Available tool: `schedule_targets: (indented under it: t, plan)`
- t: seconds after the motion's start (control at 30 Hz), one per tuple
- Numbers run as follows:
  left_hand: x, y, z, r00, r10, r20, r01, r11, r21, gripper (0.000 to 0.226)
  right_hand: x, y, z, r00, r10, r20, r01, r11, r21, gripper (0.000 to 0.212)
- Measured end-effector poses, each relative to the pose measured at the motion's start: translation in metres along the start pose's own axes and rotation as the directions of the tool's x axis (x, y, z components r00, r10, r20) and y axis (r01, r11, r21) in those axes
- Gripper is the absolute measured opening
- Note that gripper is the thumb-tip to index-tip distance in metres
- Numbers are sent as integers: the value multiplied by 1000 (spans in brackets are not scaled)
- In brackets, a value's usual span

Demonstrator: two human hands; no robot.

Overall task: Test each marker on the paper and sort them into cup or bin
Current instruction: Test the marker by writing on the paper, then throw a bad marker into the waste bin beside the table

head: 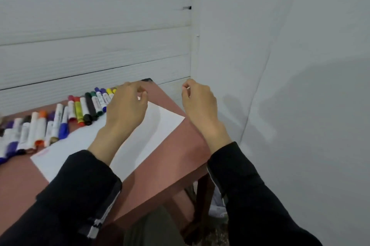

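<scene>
Several markers (60,123) of many colours lie in a row along the far left of the reddish table (180,157). A white sheet of paper (140,145) lies in front of them, with a faint red mark (43,152) near its left corner. My left hand (128,107) hovers over the paper's far corner beside the yellow and purple markers, fingers curled, and nothing shows in it. Past the table's right edge, my right hand (198,103) is raised with fingers curled. A small pale sliver shows at its fingertips; I cannot tell what it is. No cup or bin is clearly in view.
A slatted white wall (96,45) stands right behind the table, and a plain white wall (280,65) closes the right side. Below the table's right edge I see a dark table leg (202,191) and something white on the floor (217,203).
</scene>
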State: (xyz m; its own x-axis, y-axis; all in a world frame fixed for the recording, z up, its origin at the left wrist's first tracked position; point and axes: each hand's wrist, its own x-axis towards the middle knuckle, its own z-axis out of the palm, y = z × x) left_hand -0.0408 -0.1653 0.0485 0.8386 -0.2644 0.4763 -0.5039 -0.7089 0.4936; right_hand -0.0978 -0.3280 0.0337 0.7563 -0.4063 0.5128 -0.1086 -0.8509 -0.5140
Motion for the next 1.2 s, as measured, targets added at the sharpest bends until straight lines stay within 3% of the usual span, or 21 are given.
schedule_targets:
  t: [0.17,0.27,0.37,0.63,0.93,1.03,1.13,1.2]
  plan:
    - [-19,-77,-49,993,-104,-52,109,987,116,19,-7,-80,50,962,-264,70,269,960,-76,18]
    - [-40,-122,-70,986,-153,-71,164,970,178,21,-15,-108,83,931,-324,169,346,930,-121,22]
    - [-57,-158,-79,986,-145,-84,162,954,253,24,-7,-119,104,931,-271,246,308,943,-126,28]
    - [-64,-179,-70,984,-180,15,161,912,377,44,44,-129,131,942,-75,326,217,879,-425,25]
    - [-66,-177,-69,984,-176,11,158,910,383,43,50,-127,136,917,76,391,76,930,-360,27]
    - [-66,-181,-69,985,-170,24,148,910,387,44,48,-125,135,929,91,360,31,947,-318,26]
    - [-65,-178,-73,992,-118,-54,129,946,296,40,45,-127,134,970,78,230,-11,959,-282,32]
    - [-63,-175,-80,987,-25,-161,56,980,191,36,39,-132,130,987,-50,150,83,970,-227,33]
